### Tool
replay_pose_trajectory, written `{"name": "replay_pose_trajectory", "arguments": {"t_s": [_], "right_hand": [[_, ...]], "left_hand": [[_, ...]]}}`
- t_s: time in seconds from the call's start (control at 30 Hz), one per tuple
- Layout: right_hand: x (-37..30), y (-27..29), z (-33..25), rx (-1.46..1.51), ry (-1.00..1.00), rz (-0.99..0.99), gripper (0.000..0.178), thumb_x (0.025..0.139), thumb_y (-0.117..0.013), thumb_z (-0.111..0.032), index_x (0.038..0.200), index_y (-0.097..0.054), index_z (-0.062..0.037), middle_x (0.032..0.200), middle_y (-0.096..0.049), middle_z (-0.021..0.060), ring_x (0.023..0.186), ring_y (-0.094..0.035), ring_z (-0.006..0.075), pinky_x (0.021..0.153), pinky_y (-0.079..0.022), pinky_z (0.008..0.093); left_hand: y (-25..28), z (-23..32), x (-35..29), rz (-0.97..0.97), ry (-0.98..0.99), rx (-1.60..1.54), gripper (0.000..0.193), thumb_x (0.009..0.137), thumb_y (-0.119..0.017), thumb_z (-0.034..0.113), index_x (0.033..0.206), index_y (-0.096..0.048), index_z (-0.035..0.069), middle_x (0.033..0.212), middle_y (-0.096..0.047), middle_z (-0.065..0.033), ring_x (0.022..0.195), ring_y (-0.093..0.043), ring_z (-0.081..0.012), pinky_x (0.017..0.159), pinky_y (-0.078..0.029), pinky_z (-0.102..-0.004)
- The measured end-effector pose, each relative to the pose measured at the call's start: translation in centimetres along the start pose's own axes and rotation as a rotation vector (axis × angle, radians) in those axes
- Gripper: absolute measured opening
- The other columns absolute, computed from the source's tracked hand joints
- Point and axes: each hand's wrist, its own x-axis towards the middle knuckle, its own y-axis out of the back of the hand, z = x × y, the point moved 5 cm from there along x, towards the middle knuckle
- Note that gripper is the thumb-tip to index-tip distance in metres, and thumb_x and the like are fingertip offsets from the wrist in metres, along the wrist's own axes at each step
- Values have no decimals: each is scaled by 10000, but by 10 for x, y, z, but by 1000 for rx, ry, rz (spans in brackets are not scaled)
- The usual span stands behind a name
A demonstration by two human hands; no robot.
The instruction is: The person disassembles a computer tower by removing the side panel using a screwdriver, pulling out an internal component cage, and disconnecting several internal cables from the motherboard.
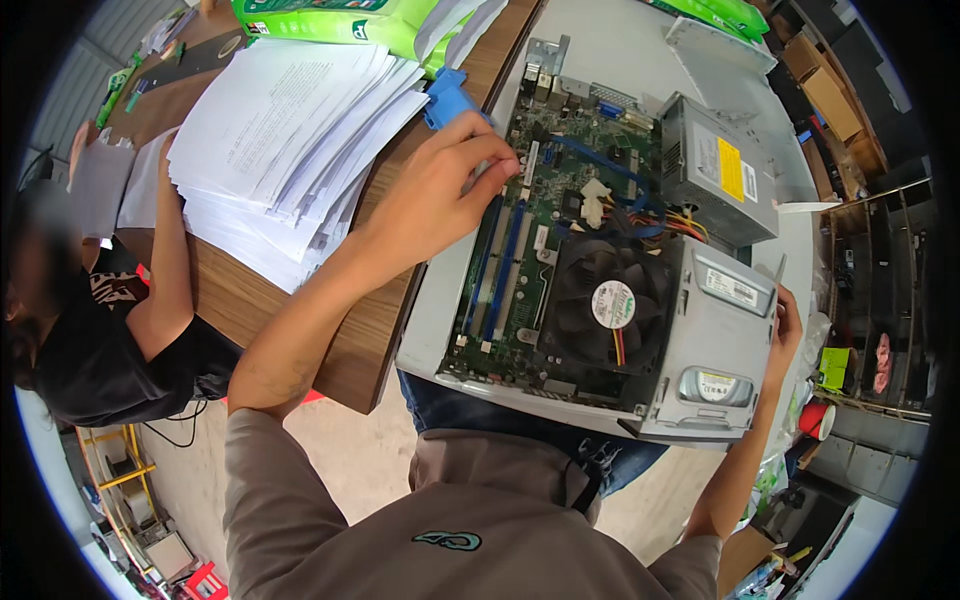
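An opened desktop computer lies on the table with its green motherboard (510, 290) facing up. My left hand (440, 195) is over the board's left edge, thumb and forefinger pinched together at the far end of the blue and black memory slots (508, 270). Whatever is between those fingertips is too small to make out. My right hand (787, 330) grips the right side of the silver drive cage (710, 330), its fingers partly hidden behind the metal. A black cooling fan (608, 300) sits between the slots and the cage. Beyond it is the grey power supply (718, 170) with bundled wires.
To the left, a tall stack of printed paper (290, 140) rests on a brown wooden table (350, 350). A blue plastic part (452, 98) and green paper packs (330, 25) lie farther back. Another person (130, 320) handles sheets at far left. Shelving (880, 290) stands at right.
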Motion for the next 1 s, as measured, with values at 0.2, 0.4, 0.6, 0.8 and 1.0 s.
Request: {"name": "replay_pose_trajectory", "arguments": {"t_s": [0.2,0.4,0.6,0.8,1.0], "right_hand": [[1,5,10,-1,-32,-27,258,1039,-547,-106,1254,-632,9,1129,-672,72,1003,-603,152,925,-464,293],[1,7,11,41,-38,-20,265,1044,-544,-85,1274,-608,29,1165,-661,77,1073,-604,155,998,-440,282],[-1,11,19,63,-9,4,288,1039,-581,-108,1287,-595,38,1224,-639,99,1104,-608,183,1019,-444,313],[-1,14,31,135,-37,-10,279,1023,-579,-73,1279,-597,37,1174,-624,78,1028,-585,155,941,-453,294],[-1,31,43,71,13,43,348,1025,-591,-125,1329,-574,44,1105,-622,93,982,-574,155,916,-449,288]], "left_hand": [[-1,1,-7,-67,64,175,133,938,-686,120,995,-685,-1,966,-564,-123,794,-579,-285,702,-460,-376],[-2,12,-11,-140,130,240,232,880,-748,127,1050,-639,14,1004,-531,-135,806,-568,-290,704,-460,-378],[-9,8,-11,-150,243,129,259,867,-711,90,1076,-604,-20,1006,-507,-159,841,-589,-357,733,-477,-445],[-4,0,-7,-171,298,-67,140,929,-700,64,1052,-664,8,981,-525,-85,813,-534,-172,717,-453,-309],[4,-8,-6,-123,264,-110,199,940,-626,-56,1093,-704,45,1026,-511,-53,859,-491,-158,758,-414,-283]]}}
